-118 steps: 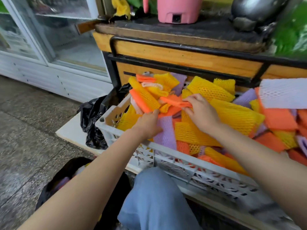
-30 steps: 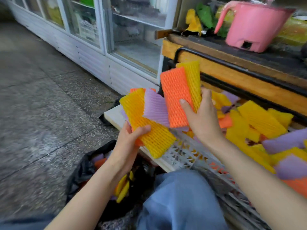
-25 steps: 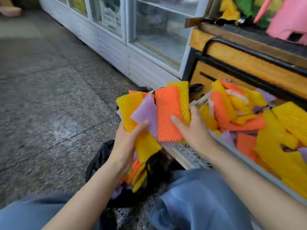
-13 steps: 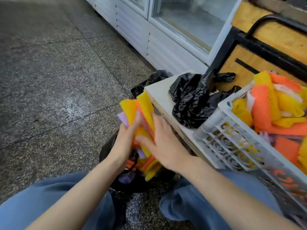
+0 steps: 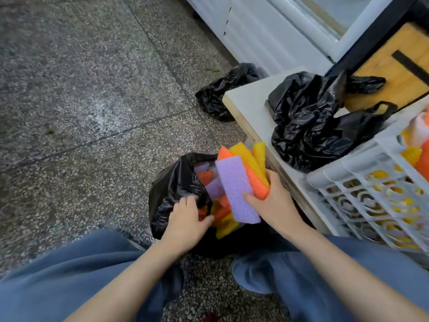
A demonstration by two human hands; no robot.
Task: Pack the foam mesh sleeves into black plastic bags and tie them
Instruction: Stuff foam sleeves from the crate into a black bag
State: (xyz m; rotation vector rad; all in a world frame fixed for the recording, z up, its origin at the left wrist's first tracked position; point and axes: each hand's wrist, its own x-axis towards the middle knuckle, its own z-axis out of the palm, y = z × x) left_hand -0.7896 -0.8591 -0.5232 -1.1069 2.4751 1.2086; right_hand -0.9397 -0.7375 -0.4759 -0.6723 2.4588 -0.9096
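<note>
An open black plastic bag [image 5: 171, 191] stands on the floor between my knees, partly filled with orange, yellow and purple foam mesh sleeves [image 5: 214, 189]. My left hand [image 5: 185, 219] grips the bag's near rim and holds its mouth open. My right hand [image 5: 271, 201] is shut on a bundle of foam mesh sleeves [image 5: 236, 184], a purple one in front with orange and yellow ones behind, held just above the bag's mouth.
A white board platform [image 5: 250, 105] on the right carries crumpled black bags [image 5: 311, 122] and a white slatted crate [image 5: 371, 182] holding more sleeves. Another black bag [image 5: 222, 91] lies on the stone floor behind. A white cabinet front and wooden counter stand beyond.
My view has dropped to the floor bag. My left hand let go of the bundle and took the bag's rim; my right hand alone now holds the bundle over the mouth.
</note>
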